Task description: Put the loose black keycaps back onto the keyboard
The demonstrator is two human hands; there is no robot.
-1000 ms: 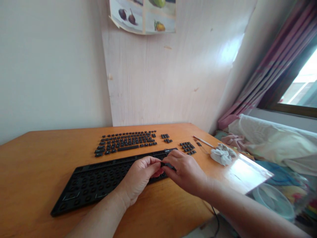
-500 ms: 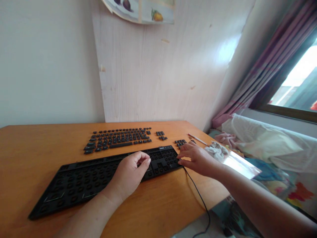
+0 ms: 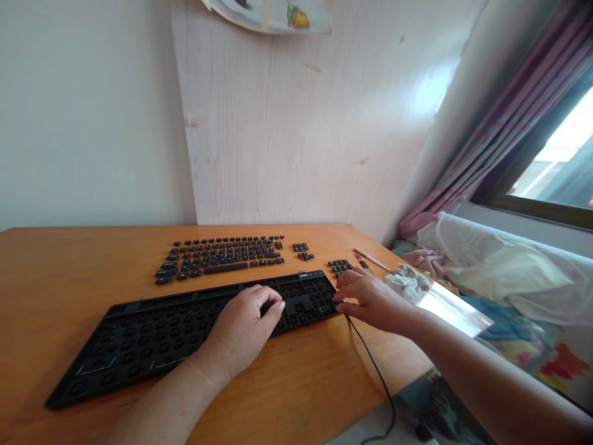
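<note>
A black keyboard with its keycaps off lies slantwise on the wooden desk, showing rows of bare key sockets. Over its middle-right part is my left hand, its fingers curled in toward the thumb; whatever lies between the fingertips is hidden. At the keyboard's right end, my right hand has its thumb and fingers on the edge near the corner. Loose black keycaps lie in keyboard order behind it, with small groups of keycaps and number-pad keycaps farther right.
The keyboard's cable runs off the front edge of the desk. A white pen-like stick, a crumpled pale cloth and a shiny flat sheet lie at the right. Beyond is bedding under a window.
My left thumb and fingers have lowered slightly toward the keyboard, with a wider gap showing between them. My right hand stays at the right edge. The camera view has shifted a little.
</note>
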